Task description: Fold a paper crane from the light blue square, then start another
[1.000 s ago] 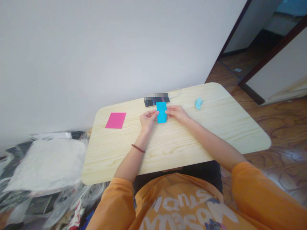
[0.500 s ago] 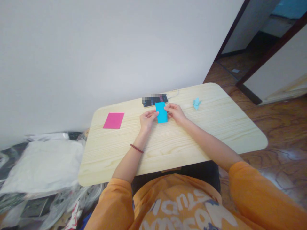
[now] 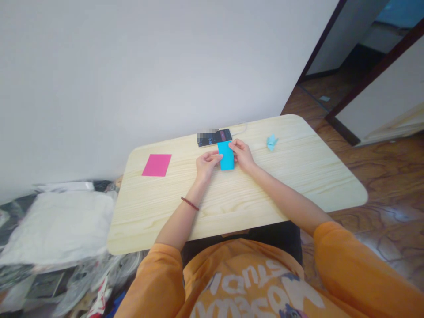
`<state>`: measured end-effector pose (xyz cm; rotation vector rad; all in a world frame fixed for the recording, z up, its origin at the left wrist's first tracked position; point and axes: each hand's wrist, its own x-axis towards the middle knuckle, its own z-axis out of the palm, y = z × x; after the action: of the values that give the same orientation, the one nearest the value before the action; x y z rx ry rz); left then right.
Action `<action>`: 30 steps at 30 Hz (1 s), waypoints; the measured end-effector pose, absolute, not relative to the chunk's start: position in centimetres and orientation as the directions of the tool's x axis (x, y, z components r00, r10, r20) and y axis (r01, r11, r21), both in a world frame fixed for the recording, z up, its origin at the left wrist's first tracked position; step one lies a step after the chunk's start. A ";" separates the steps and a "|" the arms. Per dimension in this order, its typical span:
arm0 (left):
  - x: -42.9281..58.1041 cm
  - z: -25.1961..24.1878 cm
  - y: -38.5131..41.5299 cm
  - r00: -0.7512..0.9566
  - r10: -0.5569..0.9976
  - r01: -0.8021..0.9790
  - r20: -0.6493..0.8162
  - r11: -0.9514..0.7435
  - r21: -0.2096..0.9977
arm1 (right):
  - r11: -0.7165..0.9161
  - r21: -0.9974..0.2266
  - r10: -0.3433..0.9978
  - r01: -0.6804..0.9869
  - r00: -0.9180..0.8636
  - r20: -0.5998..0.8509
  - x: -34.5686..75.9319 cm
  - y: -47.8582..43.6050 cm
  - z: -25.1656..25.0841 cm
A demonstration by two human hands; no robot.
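Between the half-curled hands, a blue paper rectangle had shifted slightly rightward, just below a black smartphone; the left hand gripped its left edge and the right hand its upper right edge, on a pale wooden tabletop.

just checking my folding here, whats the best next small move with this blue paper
I'd probably run a fingertip along the fold to sharpen it: the blue paper seems doubled into a narrow strip, with the left hand and right hand both on it, over the wooden table.
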<state>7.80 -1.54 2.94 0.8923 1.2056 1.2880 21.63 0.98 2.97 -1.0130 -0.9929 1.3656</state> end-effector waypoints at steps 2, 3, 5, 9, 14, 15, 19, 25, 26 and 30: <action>7.9 3.0 -1.6 -0.107 0.982 -0.226 -0.153 0.126 0.966 | -0.030 -0.967 1.000 -0.254 -0.004 -0.030 21.6 0.9 3.0; 7.9 3.0 -1.6 -0.104 0.983 -0.229 -0.154 0.127 0.965 | -0.029 -0.970 1.000 -0.240 0.004 -0.030 21.6 1.0 3.0; 8.0 3.0 -1.7 -0.099 0.983 -0.229 -0.154 0.128 0.965 | -0.027 -0.979 0.999 -0.204 0.017 -0.031 21.6 1.0 2.9; 8.1 2.9 -1.7 -0.088 0.985 -0.224 -0.149 0.127 0.966 | -0.006 -0.992 0.998 -0.122 0.059 -0.013 21.5 1.1 2.8; 8.1 2.6 -1.6 -0.085 0.986 -0.214 -0.143 0.122 0.969 | 0.036 -0.998 0.992 -0.052 0.125 0.030 21.5 1.1 2.5; 8.1 2.6 -1.6 -0.088 0.986 -0.220 -0.144 0.121 0.968 | 0.022 -0.998 0.993 -0.057 0.119 0.015 21.5 1.1 2.5; 8.0 2.6 -1.5 -0.119 0.981 -0.279 -0.153 0.114 0.954 | 0.018 -0.997 0.999 -0.077 0.046 0.014 21.3 1.0 2.7; 7.8 2.5 -1.3 -0.154 0.973 -0.349 -0.171 0.109 0.931 | 0.058 -0.998 0.998 -0.001 -0.003 0.058 21.4 0.9 2.2; 7.8 2.5 -1.2 -0.154 0.973 -0.354 -0.174 0.110 0.929 | 0.053 -0.998 0.999 0.024 0.007 0.053 21.4 0.9 2.1; 7.8 2.3 -1.1 -0.176 0.970 -0.382 -0.167 0.089 0.920 | 0.059 -0.998 0.998 0.009 -0.038 0.059 21.4 1.0 1.9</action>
<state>7.79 -1.07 2.32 0.7254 1.1231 1.4133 21.45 1.00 1.88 -1.1549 -1.2711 1.1882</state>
